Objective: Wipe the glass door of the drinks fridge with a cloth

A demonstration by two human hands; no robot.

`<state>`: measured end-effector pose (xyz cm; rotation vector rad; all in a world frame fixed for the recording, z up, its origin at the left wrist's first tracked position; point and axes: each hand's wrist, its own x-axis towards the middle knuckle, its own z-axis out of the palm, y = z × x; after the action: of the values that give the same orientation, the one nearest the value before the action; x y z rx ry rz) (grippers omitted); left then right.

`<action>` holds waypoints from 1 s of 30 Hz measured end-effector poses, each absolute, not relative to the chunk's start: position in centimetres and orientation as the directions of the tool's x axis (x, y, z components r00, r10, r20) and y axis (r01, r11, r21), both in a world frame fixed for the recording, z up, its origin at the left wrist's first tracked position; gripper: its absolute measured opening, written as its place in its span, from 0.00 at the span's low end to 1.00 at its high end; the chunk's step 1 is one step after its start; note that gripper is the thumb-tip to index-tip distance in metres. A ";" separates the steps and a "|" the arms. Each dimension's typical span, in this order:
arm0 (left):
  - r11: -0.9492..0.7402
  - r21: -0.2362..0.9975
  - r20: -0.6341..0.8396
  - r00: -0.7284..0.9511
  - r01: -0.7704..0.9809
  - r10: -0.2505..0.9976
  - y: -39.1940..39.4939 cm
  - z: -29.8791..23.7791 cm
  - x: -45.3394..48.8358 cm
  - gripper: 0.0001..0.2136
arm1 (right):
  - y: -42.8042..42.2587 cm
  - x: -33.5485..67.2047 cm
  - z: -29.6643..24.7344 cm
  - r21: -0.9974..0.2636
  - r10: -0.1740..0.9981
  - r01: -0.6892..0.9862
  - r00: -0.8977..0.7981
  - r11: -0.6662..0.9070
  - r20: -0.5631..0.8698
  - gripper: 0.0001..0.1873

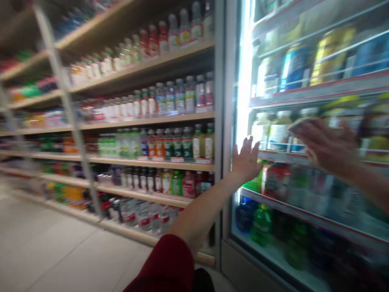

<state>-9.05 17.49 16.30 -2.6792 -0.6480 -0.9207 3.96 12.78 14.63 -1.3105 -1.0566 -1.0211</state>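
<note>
My left hand (pixel 246 160) is open with its fingers spread. It lies against the left side of the glass door (pixel 235 138) of a lit drinks cooler. My right hand (pixel 331 148) is in front of the same glass, farther right, level with a shelf of pale-labelled bottles (pixel 279 132). It is smeared by motion. A greyish, cloth-like piece (pixel 299 125) shows at its fingers, pressed toward the glass; its outline is blurred. Behind the door stand cans (pixel 293 67) and bottles, with green bottles (pixel 261 225) at the bottom.
Long wooden shelves (pixel 152 121) full of drink bottles run along the left, beside the cooler's grey frame (pixel 221 81). A pale upright post (pixel 73 109) divides them. Light floor tiles (pixel 54 247) lie below. The cooler's base panel (pixel 240 263) is near my knee.
</note>
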 end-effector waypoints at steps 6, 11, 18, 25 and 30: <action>-0.935 -0.044 0.737 0.643 0.352 0.207 18.0 15.2 -2.1 0.29 | -3.0 18.2 19.2 -0.023 0.103 0.749 0.123 -0.662 0.987 0.28; -0.952 -0.134 0.851 0.525 0.275 0.032 17.2 17.2 2.0 0.28 | -2.9 17.5 18.9 0.135 0.157 0.723 -0.038 -0.678 0.987 0.33; -0.950 -0.137 0.906 0.422 0.282 -0.005 17.8 24.4 4.4 0.25 | -3.9 21.0 26.6 0.026 0.028 0.670 -0.008 -0.742 1.000 0.33; -0.945 -0.113 0.916 0.401 0.306 0.020 18.7 29.5 4.6 0.27 | 2.0 19.5 33.2 0.090 0.035 0.754 -0.088 -0.650 0.995 0.32; -0.949 -0.114 0.897 0.442 0.295 0.030 17.8 30.6 4.8 0.27 | 3.2 18.4 32.5 0.355 0.302 0.756 -0.217 -0.549 0.928 0.36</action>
<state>4.77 17.76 30.58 -2.4420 -0.2810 -1.5114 18.38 3.23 32.54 -1.6998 -1.2474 -1.8221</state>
